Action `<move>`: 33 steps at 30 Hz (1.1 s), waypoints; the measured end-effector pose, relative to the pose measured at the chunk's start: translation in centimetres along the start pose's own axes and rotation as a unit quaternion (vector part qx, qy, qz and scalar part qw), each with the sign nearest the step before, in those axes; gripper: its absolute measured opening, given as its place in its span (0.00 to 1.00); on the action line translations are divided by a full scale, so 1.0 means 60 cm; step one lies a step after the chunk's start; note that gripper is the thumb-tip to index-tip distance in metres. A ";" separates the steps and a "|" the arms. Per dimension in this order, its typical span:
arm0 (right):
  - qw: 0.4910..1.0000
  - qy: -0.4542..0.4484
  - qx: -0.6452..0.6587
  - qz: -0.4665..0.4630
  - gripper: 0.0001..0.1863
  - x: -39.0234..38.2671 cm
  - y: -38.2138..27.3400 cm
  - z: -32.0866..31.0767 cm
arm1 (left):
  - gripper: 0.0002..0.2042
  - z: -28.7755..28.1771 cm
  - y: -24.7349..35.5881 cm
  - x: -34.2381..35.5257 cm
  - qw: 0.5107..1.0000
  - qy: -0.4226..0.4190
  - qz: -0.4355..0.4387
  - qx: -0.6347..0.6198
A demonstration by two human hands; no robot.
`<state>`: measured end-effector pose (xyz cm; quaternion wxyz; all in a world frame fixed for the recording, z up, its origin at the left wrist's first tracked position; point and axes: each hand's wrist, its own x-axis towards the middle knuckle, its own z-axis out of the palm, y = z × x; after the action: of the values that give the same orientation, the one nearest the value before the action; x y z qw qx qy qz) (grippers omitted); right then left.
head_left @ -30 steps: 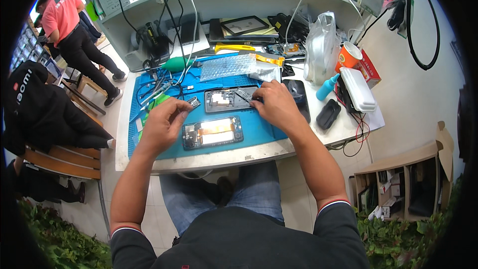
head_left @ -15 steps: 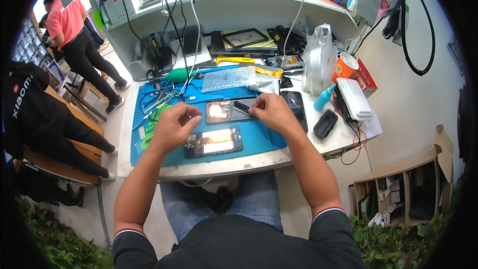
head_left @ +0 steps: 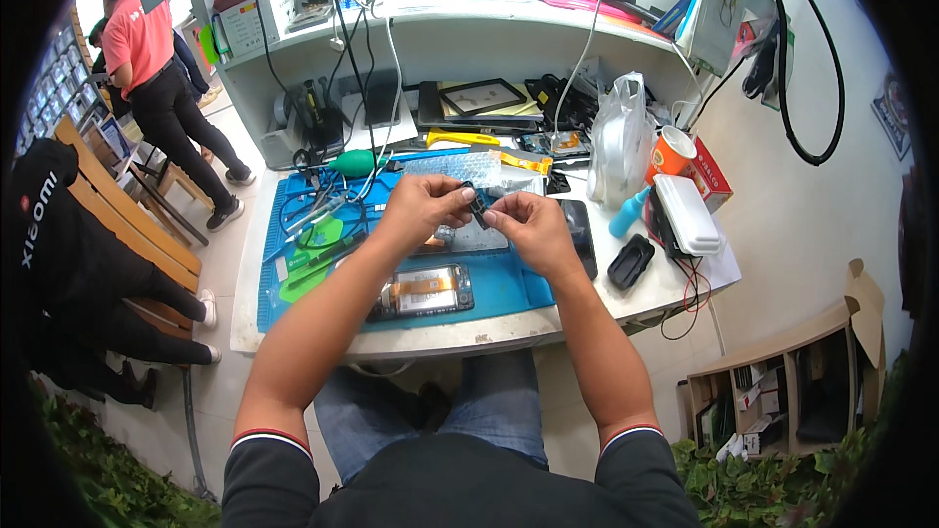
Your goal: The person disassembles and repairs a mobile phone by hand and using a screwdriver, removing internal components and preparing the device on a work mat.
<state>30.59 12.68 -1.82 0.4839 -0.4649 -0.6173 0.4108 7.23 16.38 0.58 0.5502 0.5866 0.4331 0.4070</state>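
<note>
Between my two hands, above the blue work mat (head_left: 504, 284), is a small black phone part (head_left: 476, 204). The fingertips of my left hand (head_left: 423, 212) pinch its upper left end. My right hand (head_left: 533, 229) grips the other end with thumb and fingers. Below them lies an opened phone (head_left: 426, 290) with its battery and an orange flex cable exposed. A second, flat phone piece (head_left: 486, 239) rests on the mat behind it, partly hidden by my hands. Green plastic pieces and a slim tool (head_left: 315, 259) lie left of my left forearm.
Bubble wrap (head_left: 455, 168), a green blower bulb (head_left: 352, 163) and a yellow cutter (head_left: 462, 138) lie behind the mat. At the right stand a light-blue bottle (head_left: 628, 213), a black case (head_left: 631, 261), a white case (head_left: 688, 215) and an orange cup (head_left: 670, 154). Cables hang over the desk.
My left hand has moved right and taken hold of the black part. My right hand has lifted the part off the flat phone piece and holds it up. The view has shifted slightly.
</note>
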 end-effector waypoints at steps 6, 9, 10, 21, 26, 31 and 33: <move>0.984 -0.024 0.143 0.108 0.17 -0.021 -0.011 -0.005 | 0.11 0.014 0.016 -0.032 0.992 0.028 0.116 0.031; 0.936 -0.049 0.305 0.170 0.22 -0.032 -0.016 -0.001 | 0.08 0.014 0.023 -0.075 0.847 0.043 0.427 0.314; 0.923 -0.060 0.339 0.171 0.23 -0.036 -0.016 0.003 | 0.09 0.014 0.019 -0.087 0.805 0.029 0.469 0.362; 0.958 -0.068 0.272 0.060 0.20 -0.065 -0.013 0.042 | 0.24 -0.023 0.032 -0.083 0.989 -0.070 0.067 0.109; 0.976 -0.024 0.213 0.044 0.16 -0.087 -0.019 0.041 | 0.19 -0.019 0.031 -0.073 0.994 -0.101 -0.011 0.035; 0.981 0.121 -0.111 -0.099 0.12 -0.159 -0.042 0.027 | 0.18 -0.029 0.010 -0.070 0.989 -0.120 -0.077 0.039; 0.959 0.106 -0.204 -0.167 0.11 -0.187 -0.035 0.027 | 0.18 -0.026 -0.001 -0.073 0.985 -0.133 -0.107 0.023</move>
<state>29.78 1.18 -2.55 0.5031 -0.4846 -0.7022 0.1377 4.47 12.67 0.60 0.6296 0.5982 0.4257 0.2541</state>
